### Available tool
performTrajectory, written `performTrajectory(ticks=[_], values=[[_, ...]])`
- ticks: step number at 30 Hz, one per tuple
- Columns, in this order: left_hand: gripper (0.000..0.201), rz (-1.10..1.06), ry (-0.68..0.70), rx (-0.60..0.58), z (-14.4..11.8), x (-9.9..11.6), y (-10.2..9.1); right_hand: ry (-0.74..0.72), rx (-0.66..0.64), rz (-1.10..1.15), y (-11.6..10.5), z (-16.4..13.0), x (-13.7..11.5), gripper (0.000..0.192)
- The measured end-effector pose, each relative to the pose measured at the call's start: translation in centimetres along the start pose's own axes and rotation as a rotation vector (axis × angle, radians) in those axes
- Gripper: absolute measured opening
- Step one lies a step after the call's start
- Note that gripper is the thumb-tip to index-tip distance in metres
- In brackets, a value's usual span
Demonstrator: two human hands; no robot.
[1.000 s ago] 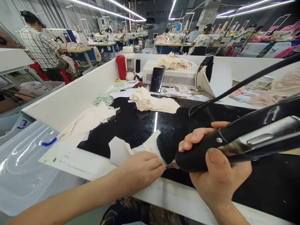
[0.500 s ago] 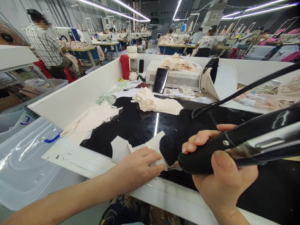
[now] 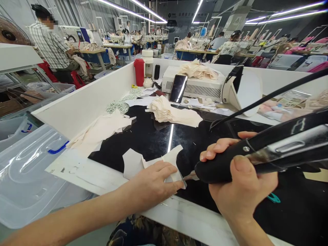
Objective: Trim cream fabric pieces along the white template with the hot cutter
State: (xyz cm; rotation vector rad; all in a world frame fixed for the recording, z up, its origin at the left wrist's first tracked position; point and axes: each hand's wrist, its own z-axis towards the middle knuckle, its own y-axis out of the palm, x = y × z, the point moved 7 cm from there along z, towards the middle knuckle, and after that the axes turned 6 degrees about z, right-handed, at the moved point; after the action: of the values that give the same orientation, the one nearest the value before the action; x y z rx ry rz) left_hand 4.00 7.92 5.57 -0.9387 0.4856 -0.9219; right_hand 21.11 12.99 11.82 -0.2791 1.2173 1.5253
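Note:
My left hand point(image 3: 157, 181) lies on a white cut fabric piece point(image 3: 133, 163), its fingers stretched out and pressing the piece to the black table surface point(image 3: 151, 135). The piece has curved edges and a raised fold near its middle. Wrapped around a black glue gun point(image 3: 217, 170) with a long metal lever is my right hand point(image 3: 243, 184). The gun's thin metal nozzle point(image 3: 189, 175) points left and meets the fabric's right edge, close to my left thumb. Whether glue comes out is too small to tell.
Stacked cream fabric pieces point(image 3: 174, 114) lie ahead, more pieces point(image 3: 102, 130) at left. Behind stand a phone point(image 3: 178, 89), a white vented box point(image 3: 205, 89) and a red bottle point(image 3: 139, 72). A black cable point(image 3: 269, 96) crosses at right. Clear plastic bins point(image 3: 28, 171) stand left.
The nozzle has moved slightly up along the fabric's right edge, and the gun has tilted a little. A teal item now shows behind my right wrist. My left hand stays nearly in place.

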Motion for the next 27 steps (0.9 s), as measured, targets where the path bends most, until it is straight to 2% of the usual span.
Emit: performTrajectory(ticks=[7,15,20,23,27], values=[[0.024,-0.009,-0.013,-0.036,-0.2,0.0,0.3,-0.017,-0.010,-0.045,0.1,0.2,-0.1,0.034],[0.023,-0.018,-0.023,-0.059,-0.2,-0.1,0.7,0.009,-0.005,-0.030,0.6,0.5,0.9,0.039],[0.020,0.069,-0.064,-0.061,-0.5,2.2,0.5,0.024,-0.044,-0.043,0.5,0.0,0.2,0.034],[0.030,0.124,-0.076,-0.062,-1.0,3.8,0.1,0.041,-0.062,-0.032,0.2,-0.5,-0.5,0.035],[0.036,0.121,-0.065,-0.078,-0.8,4.0,-0.7,0.025,-0.066,-0.028,-0.1,-1.1,-1.1,0.038]])
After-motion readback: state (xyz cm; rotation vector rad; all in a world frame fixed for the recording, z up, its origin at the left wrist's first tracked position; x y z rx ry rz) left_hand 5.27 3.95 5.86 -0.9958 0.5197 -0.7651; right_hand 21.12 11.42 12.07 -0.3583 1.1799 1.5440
